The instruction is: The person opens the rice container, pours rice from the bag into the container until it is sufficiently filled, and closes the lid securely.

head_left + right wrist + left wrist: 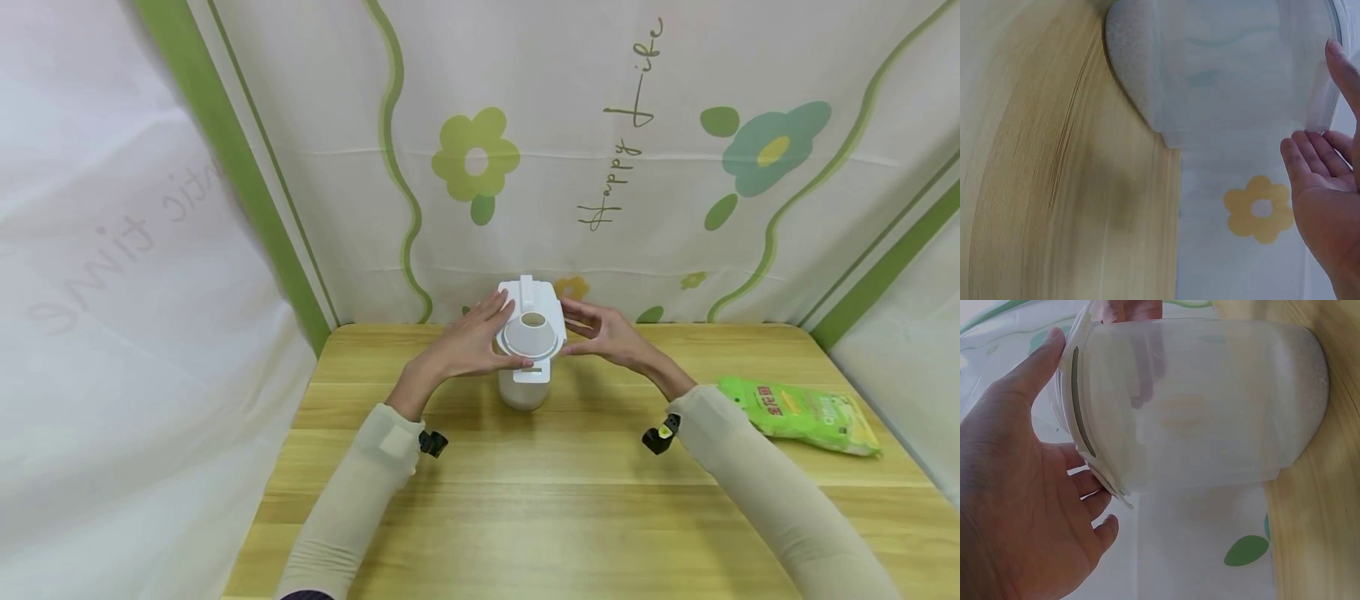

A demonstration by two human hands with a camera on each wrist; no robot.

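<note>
A tall translucent storage container (1210, 406) stands upright on the table, with a shallow layer of pale grains (1132, 62) at its bottom. On its top sits a white lid (551, 304) with a raised handle bar and a round cup-shaped piece (529, 337). My left hand (472, 337) grips the lid from the left, thumb across the front rim and fingers along the side. At the right side, my right hand (611, 333) touches the lid's edge with its fingertips; the fingers are spread and only slightly bent, the thumb close to the rim.
A green plastic bag (802, 417) with printed lettering lies at the right of the wooden table (510, 517). Behind the table's back edge hangs a white curtain (540, 242) with flowers. More curtain hangs on both sides.
</note>
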